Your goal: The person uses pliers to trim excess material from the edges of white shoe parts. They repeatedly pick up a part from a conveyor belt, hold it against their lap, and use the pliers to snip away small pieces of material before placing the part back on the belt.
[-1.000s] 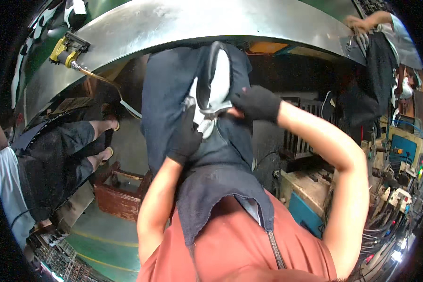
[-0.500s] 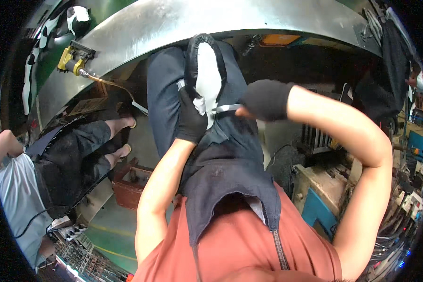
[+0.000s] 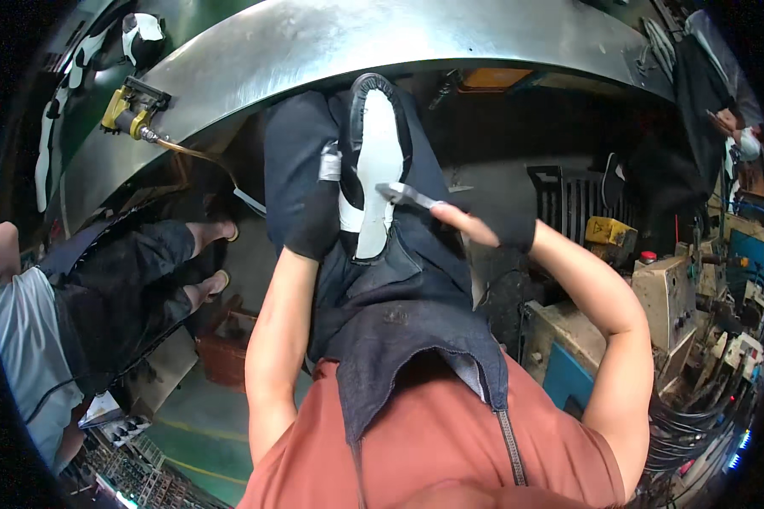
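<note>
A black shoe upper [image 3: 355, 123] lies sole side up across my lap, toe toward the bench. Its edge is gathered around a long white insole [image 3: 379, 157]. My left hand [image 3: 316, 216], in a black glove, rests on my thigh beside the shoe's left side. One silver-taped finger is stretched toward the bench; the other fingers are mostly hidden. My right hand [image 3: 492, 226], partly gloved in black with bare fingertips showing, grips a pincer-like metal tool [image 3: 407, 196]. The tool's head is over the middle of the insole; contact cannot be made out.
A curved metal bench [image 3: 314, 51] runs along the far side. On its left sits a yellow pneumatic tool [image 3: 127, 110] with a hose. A co-worker [image 3: 119, 297] is at the left. Machinery [image 3: 666, 297] and cables stand at the right, near a black plastic chair [image 3: 569, 195].
My left hand has loosened from the shoe and shifted left. The right hand has moved slightly down, and its tool's head is now over the insole. The shoe has shifted slightly.
</note>
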`<state>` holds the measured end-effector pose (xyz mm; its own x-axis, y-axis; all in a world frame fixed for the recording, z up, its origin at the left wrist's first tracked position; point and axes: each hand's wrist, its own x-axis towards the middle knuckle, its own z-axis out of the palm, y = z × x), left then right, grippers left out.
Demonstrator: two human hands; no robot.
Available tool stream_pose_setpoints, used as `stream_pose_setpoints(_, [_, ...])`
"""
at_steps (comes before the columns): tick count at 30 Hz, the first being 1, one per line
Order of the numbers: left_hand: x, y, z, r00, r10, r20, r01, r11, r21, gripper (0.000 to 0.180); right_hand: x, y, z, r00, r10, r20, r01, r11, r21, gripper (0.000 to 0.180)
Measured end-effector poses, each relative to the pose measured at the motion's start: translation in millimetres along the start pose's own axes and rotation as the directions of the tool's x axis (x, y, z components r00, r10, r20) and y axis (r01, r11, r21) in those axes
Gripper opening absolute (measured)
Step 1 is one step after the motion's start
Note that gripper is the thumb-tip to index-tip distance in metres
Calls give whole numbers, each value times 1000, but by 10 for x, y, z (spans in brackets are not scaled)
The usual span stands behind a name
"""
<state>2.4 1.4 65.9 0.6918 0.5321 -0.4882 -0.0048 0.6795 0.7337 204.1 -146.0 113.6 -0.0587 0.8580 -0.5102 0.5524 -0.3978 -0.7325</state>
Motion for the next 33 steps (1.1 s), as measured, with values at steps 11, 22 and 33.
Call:
stream_pose_setpoints(11, [190,-678,-67,854,492,169,-412,441,797,98,44,-322,-63,873,-444,-203,166,662,-731,31])
stream_pose_setpoints(22, [99,-596,21,828,549,117,-352,345,870,108,155,-569,-332,977,-163,-139,46,794,-607,44])
stream_pose_setpoints(33, [322,-263,121,727,686,-11,-445,484,754,37,694,271,-404,861,-507,-53,403,742,-536,36])
